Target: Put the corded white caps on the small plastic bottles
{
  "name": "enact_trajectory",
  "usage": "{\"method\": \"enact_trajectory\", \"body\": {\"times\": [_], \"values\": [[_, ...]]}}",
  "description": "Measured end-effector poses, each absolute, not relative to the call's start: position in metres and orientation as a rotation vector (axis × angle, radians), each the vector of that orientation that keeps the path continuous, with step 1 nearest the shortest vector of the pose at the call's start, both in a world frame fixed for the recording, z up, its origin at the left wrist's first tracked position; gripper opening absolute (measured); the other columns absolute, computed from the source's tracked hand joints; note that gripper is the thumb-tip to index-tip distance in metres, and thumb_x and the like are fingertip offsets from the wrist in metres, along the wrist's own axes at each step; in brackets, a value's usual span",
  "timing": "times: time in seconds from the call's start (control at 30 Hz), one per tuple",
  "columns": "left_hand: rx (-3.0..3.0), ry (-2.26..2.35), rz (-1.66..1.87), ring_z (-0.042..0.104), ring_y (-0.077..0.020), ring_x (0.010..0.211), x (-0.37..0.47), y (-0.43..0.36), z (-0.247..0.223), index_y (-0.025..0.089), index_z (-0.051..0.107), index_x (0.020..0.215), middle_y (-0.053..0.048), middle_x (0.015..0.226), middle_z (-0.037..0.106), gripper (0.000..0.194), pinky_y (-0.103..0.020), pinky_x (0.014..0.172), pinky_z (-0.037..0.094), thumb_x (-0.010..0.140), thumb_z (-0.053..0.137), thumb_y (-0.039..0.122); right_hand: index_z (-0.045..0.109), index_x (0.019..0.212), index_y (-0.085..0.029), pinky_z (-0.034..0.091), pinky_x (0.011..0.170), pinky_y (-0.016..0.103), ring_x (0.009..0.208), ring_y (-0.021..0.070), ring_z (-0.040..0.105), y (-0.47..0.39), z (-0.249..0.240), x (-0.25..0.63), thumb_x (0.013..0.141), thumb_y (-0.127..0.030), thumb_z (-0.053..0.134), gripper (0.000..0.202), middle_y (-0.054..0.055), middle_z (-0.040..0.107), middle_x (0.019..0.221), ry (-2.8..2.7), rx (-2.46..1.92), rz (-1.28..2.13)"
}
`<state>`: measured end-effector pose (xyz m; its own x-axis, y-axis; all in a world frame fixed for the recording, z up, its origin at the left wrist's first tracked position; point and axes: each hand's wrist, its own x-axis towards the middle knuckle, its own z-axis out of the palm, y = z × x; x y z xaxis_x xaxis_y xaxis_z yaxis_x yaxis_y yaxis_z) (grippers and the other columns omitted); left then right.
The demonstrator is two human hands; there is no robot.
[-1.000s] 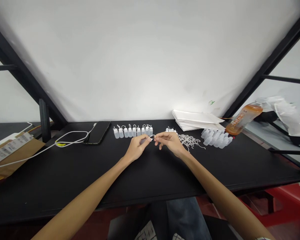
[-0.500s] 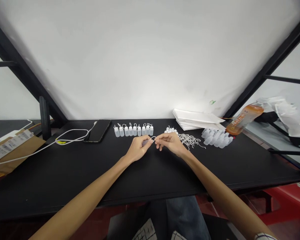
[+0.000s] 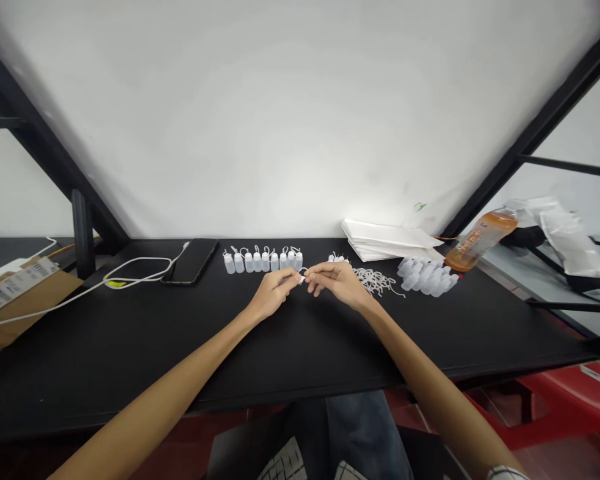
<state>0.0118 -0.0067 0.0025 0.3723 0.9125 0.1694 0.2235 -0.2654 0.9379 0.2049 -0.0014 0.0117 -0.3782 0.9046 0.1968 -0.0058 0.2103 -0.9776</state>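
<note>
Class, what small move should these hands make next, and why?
Probably a gentle pull with the right hand on the white cord, which arches between it and the left hand, while several small bottles lined up behind carry similar loops.

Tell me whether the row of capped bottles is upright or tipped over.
Upright: the row of capped bottles stands bases down on the black table, caps on top.
</note>
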Motion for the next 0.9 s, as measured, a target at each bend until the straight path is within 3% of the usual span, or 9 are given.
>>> {"method": "enact_trajectory", "body": {"times": [0.23, 0.53, 0.8, 0.9], "values": [[1.679, 1.050, 0.957, 0.034, -0.0085, 0.047, 0.010, -0.003, -0.002, 0.015, 0.058, 0.077, 0.005, 0.054, 0.036, 0.037, -0.021, 0.045, 0.027, 0.085, 0.049, 0.050, 0.070, 0.089, -0.013, 0.053, 0.051, 0.026, 0.063, 0.0150, 0.066, 0.001, 0.012, 0.209, 0.076, -0.040, 0.071, 0.030, 0.007, 0.068, 0.079, -1.662, -0.934, 1.254], [1.837, 1.043, 0.931, 0.031, -0.0084, 0.052, 0.008, -0.010, 0.001, 0.016, 0.056, 0.075, 0.003, 0.059, 0.039, 0.034, -0.021, 0.047, 0.027, 0.089, 0.046, 0.045, 0.064, 0.077, -0.014, 0.051, 0.049, 0.025, 0.050, 0.0115, 0.059, -0.004, 0.007, 0.199, 0.076, -0.042, 0.070, 0.028, 0.000, 0.060, 0.058, -1.687, -0.940, 1.245], [1.581, 0.861, 0.916, 0.028, -0.0068, 0.048, 0.015, -0.014, 0.003, 0.018, 0.048, 0.079, 0.006, 0.062, 0.029, 0.034, -0.019, 0.042, 0.025, 0.091, 0.046, 0.049, 0.064, 0.080, -0.015, 0.050, 0.049, 0.025, 0.056, 0.0122, 0.060, -0.007, 0.015, 0.194, 0.077, -0.047, 0.069, 0.032, 0.002, 0.061, 0.067, -1.630, -0.896, 1.130], [1.584, 0.828, 0.909, 0.031, -0.0066, 0.045, 0.018, -0.015, 0.003, 0.018, 0.048, 0.079, 0.006, 0.060, 0.032, 0.038, -0.019, 0.040, 0.028, 0.092, 0.042, 0.053, 0.063, 0.081, -0.017, 0.049, 0.049, 0.024, 0.057, 0.0123, 0.059, -0.009, 0.022, 0.200, 0.081, -0.044, 0.066, 0.027, 0.001, 0.061, 0.066, -1.602, -0.887, 0.950]]}}
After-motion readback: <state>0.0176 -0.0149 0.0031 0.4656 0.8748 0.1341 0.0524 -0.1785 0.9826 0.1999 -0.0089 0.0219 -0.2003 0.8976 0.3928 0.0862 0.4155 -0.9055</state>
